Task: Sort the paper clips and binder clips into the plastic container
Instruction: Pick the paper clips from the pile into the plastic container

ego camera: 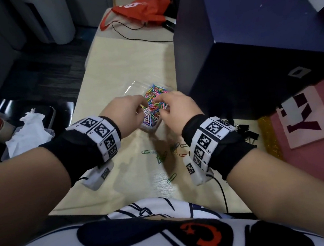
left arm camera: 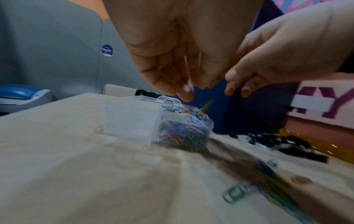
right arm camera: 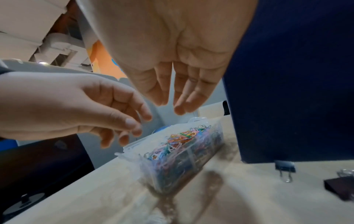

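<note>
1. The container [ego camera: 153, 122], a clear plastic box, is seen on the table [ego camera: 129, 61], at the middle of it, just left of a dark blue box [ego camera: 230, 57]. Its lid is open and lies on the far left side.
2. The container is heaped to the rim with coloured paper clips [ego camera: 154, 101]; in the right wrist view the pile is seen to rise above the wall.
3. The left hand [ego camera: 125, 111] and the right hand [ego camera: 177, 108] are held just over the pile, fingertips pointing down and close together.
4. The left hand's fingers are loosely bent and nothing is seen pinched in them. The right hand's fingers are nearly straight and narrow, and no clip is seen in them either.
5. The step in hand is judged to be the dropping or settling of paper clips into the container.
6. A few loose clips [ego camera: 163, 155] are left on the table, near of the container, between the wrists.
7. The binder clips [ego camera: 248, 132], black, lie in a heap to the right, near the dark blue box, and are untouched.
8. The next move is judged to call for a reach back toward the near side, where thin flat clips must be pinched off the table one by one.
9. Spilling is a risk, as the pile is already high.
</note>
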{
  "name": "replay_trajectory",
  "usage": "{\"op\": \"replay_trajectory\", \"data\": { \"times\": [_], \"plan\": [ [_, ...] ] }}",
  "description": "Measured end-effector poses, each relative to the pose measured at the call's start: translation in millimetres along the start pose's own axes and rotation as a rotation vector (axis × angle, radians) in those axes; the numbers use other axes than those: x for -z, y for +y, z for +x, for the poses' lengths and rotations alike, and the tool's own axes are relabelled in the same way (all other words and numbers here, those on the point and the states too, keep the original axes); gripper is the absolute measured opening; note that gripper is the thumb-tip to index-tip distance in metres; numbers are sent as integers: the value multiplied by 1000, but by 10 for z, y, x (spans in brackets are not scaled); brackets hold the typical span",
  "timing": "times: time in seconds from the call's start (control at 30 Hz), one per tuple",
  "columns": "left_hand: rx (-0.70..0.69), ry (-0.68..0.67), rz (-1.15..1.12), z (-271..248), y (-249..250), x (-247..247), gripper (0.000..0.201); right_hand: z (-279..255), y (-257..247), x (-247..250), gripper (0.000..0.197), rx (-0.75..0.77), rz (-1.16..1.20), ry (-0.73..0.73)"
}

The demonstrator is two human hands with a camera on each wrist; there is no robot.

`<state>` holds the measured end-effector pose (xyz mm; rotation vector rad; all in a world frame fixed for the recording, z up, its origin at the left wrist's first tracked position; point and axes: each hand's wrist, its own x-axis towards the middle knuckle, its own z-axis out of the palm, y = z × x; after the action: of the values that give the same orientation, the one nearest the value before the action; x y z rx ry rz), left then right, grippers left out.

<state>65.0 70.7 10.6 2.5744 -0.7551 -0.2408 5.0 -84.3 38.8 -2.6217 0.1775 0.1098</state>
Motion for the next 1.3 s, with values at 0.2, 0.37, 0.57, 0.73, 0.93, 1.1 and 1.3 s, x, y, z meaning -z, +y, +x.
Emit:
{"op": "replay_trajectory", "data": {
  "times": [0.2, 0.37, 0.57, 0.73, 0.93, 1.1, 1.3],
  "plan": [
    [-219, -401, 186, -238, 94, -227, 26, -209, 358, -167, 42, -209, -293, -425],
    [-194, -556, 523, -278, 117, -451, 21, -456, 604, -347, 54, -81, -333, -450],
    [-137, -540, 573, -204, 145, -549, 13, -500, 663, -484, 35, -67, -306, -348],
    [-84, -575, 539, -190, 139, -588, 8, -454, 648, -479, 30, -136, -289, -368],
    [-100, -526, 552, -231, 162, -612, 13, -368, 560, -449, 32, -180, -328, -448],
    [-78, -546, 595, -247, 188, -561, 14, -314, 484, -399, 31, -172, -378, -453],
    [22, -594, 479, -310, 49, -563, 14, -75, 229, -190, 14, -173, -235, -319]
  ]
}}
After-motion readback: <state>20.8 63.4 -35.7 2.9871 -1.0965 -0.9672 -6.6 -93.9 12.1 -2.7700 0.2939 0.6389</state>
